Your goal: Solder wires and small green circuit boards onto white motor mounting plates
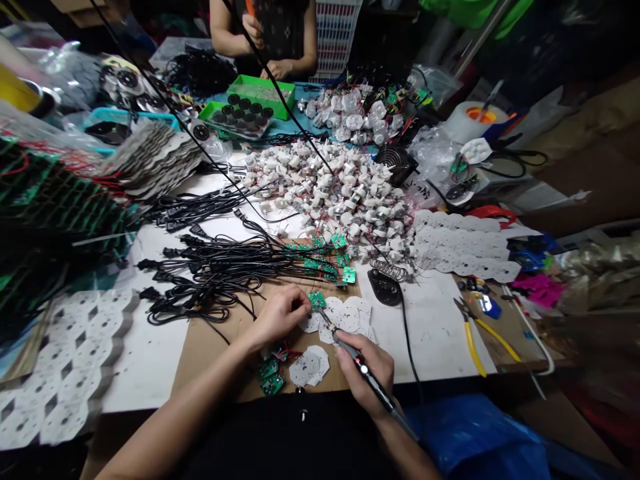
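In the head view, a small green board [317, 300] is held over the middle of the table [430, 333], near its near edge, with its left side pinched between the narrowed thumb and fingers of the left hand [285, 311]. An iron [361, 365] is gripped like a pen in the closed fingers of the right hand [367, 370], and its tip is aimed at the board; whether contact is made cannot be told. Beneath them a sheet of cardboard [195, 347] is laid, by which white plates [349, 319] and loose boards [271, 378] are carried, the latter close to the near edge. Black cords [220, 263] are bunched toward the left edge, with more boards [320, 267] set at their right ends. The table's middle is covered by a heap of white parts [340, 193], and a black stand [385, 287] is placed just right of the cardboard. Yellow-handled pliers [480, 333] are laid open at the near right corner. At the far edge, behind a green tray [283, 100], an orange tool [250, 8] is held by a co-worker [285, 30].
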Demonstrator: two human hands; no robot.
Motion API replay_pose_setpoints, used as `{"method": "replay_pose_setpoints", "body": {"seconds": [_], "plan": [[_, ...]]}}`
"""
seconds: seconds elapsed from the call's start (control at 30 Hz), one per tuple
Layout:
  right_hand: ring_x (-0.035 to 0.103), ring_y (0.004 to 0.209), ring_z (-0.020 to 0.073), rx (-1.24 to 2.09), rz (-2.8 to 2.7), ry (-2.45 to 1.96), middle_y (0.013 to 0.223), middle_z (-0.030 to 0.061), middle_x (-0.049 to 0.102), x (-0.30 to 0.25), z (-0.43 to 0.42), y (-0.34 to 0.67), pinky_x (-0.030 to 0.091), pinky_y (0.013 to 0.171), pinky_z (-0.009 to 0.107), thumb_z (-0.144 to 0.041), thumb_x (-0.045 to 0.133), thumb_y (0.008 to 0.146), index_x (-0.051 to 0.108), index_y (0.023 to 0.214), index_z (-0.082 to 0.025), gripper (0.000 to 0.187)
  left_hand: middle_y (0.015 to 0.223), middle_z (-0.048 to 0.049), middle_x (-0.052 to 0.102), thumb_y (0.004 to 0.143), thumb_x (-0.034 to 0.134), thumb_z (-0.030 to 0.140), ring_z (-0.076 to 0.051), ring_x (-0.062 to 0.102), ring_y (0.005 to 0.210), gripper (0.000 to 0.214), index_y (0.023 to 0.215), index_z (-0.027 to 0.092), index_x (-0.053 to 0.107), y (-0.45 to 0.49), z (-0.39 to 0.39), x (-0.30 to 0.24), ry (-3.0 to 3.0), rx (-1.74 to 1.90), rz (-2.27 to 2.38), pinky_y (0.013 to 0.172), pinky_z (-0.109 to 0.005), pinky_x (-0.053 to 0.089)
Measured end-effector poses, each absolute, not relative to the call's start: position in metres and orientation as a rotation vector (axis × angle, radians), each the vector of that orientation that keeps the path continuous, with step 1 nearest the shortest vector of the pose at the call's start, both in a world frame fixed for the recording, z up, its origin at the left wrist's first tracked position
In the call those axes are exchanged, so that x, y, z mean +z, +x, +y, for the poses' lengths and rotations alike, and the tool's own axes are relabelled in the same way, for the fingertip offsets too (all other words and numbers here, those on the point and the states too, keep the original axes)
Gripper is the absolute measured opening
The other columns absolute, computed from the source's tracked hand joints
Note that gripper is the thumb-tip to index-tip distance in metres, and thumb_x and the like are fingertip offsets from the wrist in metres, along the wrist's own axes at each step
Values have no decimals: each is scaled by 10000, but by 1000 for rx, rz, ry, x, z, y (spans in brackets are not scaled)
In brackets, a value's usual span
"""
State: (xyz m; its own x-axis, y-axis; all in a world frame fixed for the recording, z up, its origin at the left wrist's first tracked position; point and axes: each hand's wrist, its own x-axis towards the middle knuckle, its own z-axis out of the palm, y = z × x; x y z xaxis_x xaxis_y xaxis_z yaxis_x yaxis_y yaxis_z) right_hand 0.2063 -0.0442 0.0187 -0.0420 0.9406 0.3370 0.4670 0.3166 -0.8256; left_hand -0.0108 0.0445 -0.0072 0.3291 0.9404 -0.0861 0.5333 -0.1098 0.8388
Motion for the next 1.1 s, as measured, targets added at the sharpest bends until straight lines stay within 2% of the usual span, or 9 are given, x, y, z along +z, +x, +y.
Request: {"method": "replay_pose_setpoints", "body": {"seconds": [0.67, 0.93, 1.1], "plan": [[774, 782, 191, 650, -1659, -1273, 913, 38, 792, 20, -42, 208, 646, 743, 287, -169, 638, 902, 726, 1072, -217, 197, 831, -20, 684, 904, 578, 259, -170, 621, 799, 137, 795, 191, 625, -11, 44, -9, 1764, 615, 1310, 767, -307, 456], [769, 692, 191, 714, -1541, -1375, 853, 37, 794, 18, -48, 218, 647, 675, 288, -222, 649, 919, 734, 1075, -216, 178, 839, -17, 706, 891, 590, 233, -171, 641, 800, 114, 793, 189, 629, -11, 45, -5, 1726, 599, 1300, 776, -304, 462], [767, 696, 189, 730, -1520, -1393, 859, 40, 788, 14, -49, 219, 646, 647, 278, -242, 625, 943, 724, 1094, -217, 182, 831, -19, 697, 918, 591, 280, -172, 633, 800, 152, 811, 186, 645, -12, 47, -4, 1711, 598, 1298, 761, -300, 459]]}}
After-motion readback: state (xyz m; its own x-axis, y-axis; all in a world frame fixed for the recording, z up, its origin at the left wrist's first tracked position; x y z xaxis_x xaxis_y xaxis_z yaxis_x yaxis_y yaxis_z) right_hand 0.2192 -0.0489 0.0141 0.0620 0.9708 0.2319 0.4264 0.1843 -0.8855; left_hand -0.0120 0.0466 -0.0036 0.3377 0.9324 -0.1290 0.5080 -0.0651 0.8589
